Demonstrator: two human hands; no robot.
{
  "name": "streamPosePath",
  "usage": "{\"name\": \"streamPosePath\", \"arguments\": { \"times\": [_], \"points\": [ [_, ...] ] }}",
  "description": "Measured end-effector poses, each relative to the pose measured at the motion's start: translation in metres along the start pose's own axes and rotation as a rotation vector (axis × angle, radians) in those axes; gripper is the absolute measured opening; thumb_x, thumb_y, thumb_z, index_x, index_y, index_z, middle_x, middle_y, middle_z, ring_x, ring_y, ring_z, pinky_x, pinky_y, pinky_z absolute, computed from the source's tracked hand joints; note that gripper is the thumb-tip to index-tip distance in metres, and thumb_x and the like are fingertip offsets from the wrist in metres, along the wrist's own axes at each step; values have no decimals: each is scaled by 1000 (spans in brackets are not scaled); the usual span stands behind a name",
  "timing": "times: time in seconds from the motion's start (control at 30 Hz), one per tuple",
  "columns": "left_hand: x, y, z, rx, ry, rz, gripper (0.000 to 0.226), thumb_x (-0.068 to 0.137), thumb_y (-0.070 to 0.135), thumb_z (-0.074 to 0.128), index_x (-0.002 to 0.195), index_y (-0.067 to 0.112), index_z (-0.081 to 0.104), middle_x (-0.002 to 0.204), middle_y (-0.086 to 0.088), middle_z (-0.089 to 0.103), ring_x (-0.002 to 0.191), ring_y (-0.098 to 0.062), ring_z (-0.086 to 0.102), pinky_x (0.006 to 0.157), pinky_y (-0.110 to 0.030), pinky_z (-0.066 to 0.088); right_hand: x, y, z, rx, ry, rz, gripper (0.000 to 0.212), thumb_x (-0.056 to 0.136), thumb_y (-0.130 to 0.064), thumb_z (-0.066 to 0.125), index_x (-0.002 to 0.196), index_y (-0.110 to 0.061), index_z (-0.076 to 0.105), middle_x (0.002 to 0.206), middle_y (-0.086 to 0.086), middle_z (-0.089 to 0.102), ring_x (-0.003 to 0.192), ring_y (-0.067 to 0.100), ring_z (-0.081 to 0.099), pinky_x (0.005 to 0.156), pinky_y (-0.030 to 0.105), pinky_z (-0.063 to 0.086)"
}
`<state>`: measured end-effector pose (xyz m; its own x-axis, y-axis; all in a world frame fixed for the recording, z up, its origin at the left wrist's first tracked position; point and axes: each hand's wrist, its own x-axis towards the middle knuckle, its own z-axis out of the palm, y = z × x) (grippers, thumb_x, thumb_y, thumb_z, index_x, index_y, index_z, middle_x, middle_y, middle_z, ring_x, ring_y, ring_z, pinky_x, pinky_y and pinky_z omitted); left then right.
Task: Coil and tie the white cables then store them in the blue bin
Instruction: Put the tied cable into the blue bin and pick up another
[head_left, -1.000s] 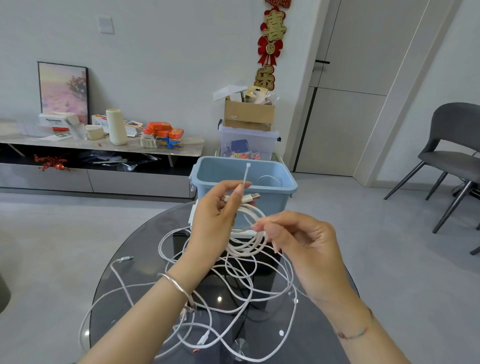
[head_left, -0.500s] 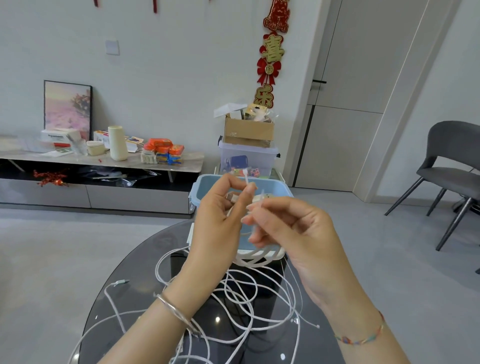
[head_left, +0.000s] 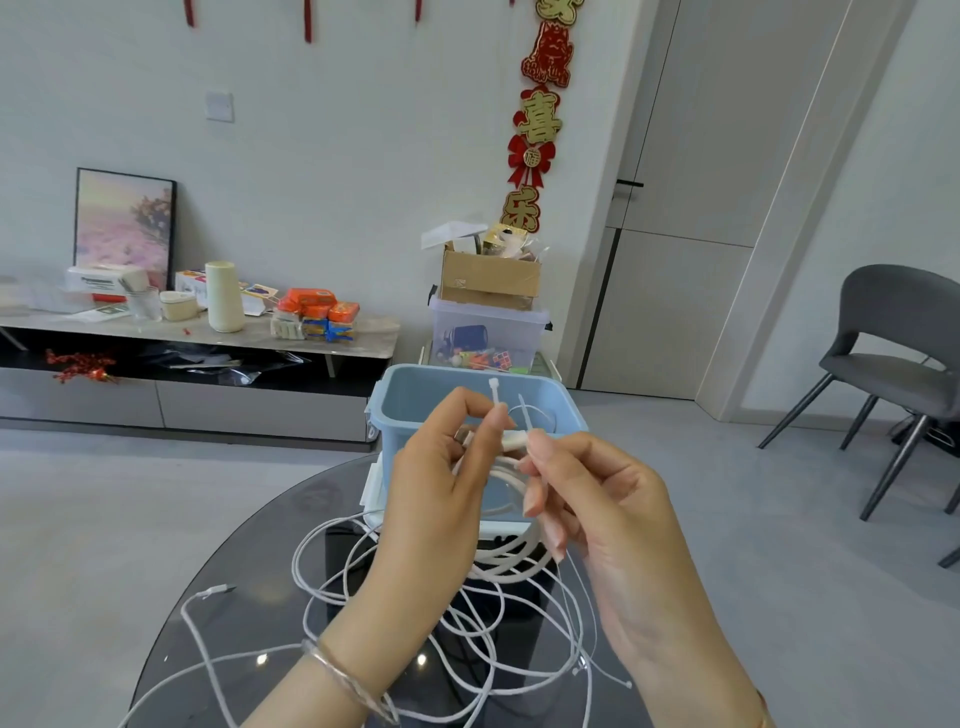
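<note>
You are facing a pale wall carrying a red-and-gold hanging ornament, with a low grey console running along it and a framed picture leaning on top. Grey floor is stretching to a closed door; a dark grey chair is standing at your right, soft even light filling the room.

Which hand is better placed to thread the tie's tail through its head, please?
The right hand, I'd say. It appears to pinch the tie's free tail already, while the left hand is occupied pinching below the tie's head and steadying the coiled cable.
</note>
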<state>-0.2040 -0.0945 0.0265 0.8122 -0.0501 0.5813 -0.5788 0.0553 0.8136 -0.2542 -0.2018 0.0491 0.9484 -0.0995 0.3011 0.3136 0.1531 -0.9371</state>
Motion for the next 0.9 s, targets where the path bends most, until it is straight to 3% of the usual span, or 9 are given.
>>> {"name": "streamPosePath", "arguments": {
  "times": [0.13,0.3,0.33,0.4,0.5,0.57,0.67,0.77,0.9],
  "points": [
    [-8,7,-1,7,-23,47,21,87,43,47,83,25,57,54,6,57,48,-7,45,50,-17,35,-8,-6,4,8,-49,-97,22,71,-35,71,64,-14,67,53,4,54,41,9,37,47,13,37],
    [-7,9,-1,-43,26,9,21,91,33,47,80,18,55,44,11,45,40,-5,32,43,-16,26,-14,-14,6,51,-62,-57,19,76,-26,67,65,-11,64,50,3,51,37,8,33,40,15,33],
    [-6,8,-2,-60,33,4,21,92,33,47,80,18,56,46,7,49,41,-10,34,43,-23,28,-15,-15,7,58,-90,-24,19,76,-26,65,65,-11,64,49,3,51,35,8,33,39,15,33],
    [-2,7,-5,-104,45,-20,21,92,35,48,82,20,60,58,-16,58,51,-40,41,46,-44,34,-17,-15,8,67,-142,26,19,76,-25,64,65,-9,64,48,2,52,34,7,33,37,15,33],
    [1,8,-9,-138,64,-49,18,91,35,50,83,24,61,69,-34,54,57,-51,45,49,-56,38,-19,-12,11,74,-171,51,21,76,-24,64,68,-5,63,49,3,54,33,7,35,38,15,34],
    [0,8,-10,-109,66,-40,17,92,33,51,85,22,62,60,-26,54,51,-42,44,48,-48,37,-18,-11,12,60,-158,28,18,77,-25,64,68,-9,66,50,3,55,34,7,36,39,15,35],
    [-3,7,-12,-49,98,-1,15,91,32,51,86,24,62,43,6,38,42,-7,32,43,-21,29,-16,-11,12,10,-109,-23,17,77,-26,63,71,-12,69,50,5,55,36,9,36,39,16,35],
    [-10,15,-11,-42,81,25,14,89,37,50,86,32,63,48,11,37,46,-6,29,44,-24,26,-16,-12,12,-62,-73,-62,19,76,-26,63,70,-8,67,48,5,55,35,10,36,38,16,32],
    [-18,23,-8,-19,67,49,19,84,40,50,88,28,64,51,14,51,44,-2,40,45,-11,30,-18,-12,14,-67,-51,-59,18,75,-24,62,63,-11,63,42,2,49,38,9,38,37,16,30]
  ]
}}
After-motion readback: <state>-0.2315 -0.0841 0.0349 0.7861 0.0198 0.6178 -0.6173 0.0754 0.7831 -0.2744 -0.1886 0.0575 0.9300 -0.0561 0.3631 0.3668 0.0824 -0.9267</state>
